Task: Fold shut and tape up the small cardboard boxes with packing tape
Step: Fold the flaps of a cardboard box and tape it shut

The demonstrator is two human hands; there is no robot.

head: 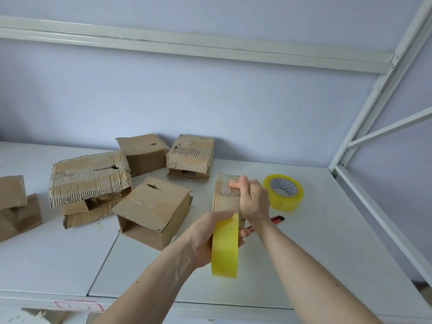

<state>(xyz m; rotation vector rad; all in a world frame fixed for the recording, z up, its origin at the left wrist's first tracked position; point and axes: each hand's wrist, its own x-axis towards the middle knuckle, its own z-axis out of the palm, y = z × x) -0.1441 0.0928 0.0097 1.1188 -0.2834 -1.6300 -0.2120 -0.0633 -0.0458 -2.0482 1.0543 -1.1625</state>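
the left hand (208,239) grips a yellow roll of packing tape (225,247) held on edge at lower centre of the frame, fingers curled round the roll. the roll sits just in front of the small cardboard box (225,195) being worked, probably so tape can be drawn straight up and over the box.

the right hand (251,198) rests on top of that box at centre right, fingers curled over its upper face and pressing there. a strip of clear tape appears to lie under the fingertips; judged reason for the hold: pin the tape end and keep the flaps shut while the other hand pulls the roll. whether the strip is still joined to the roll cannot be told, the join is hidden behind the hand.

a second tape roll (284,191), yellow with a patterned core, lies flat on the white bench (327,230) just right of the box, within reach as a spare. a red utility knife (277,218) lies on the bench behind the right wrist, partly hidden, likely kept close for cutting the tape.

other boxes wait at centre left: an open box on its side (152,211), a torn larger box (90,178), two more near the wall (142,150) (190,157), and box pieces at the left edge (16,206). their flaps look unsealed, so i judge the task early.
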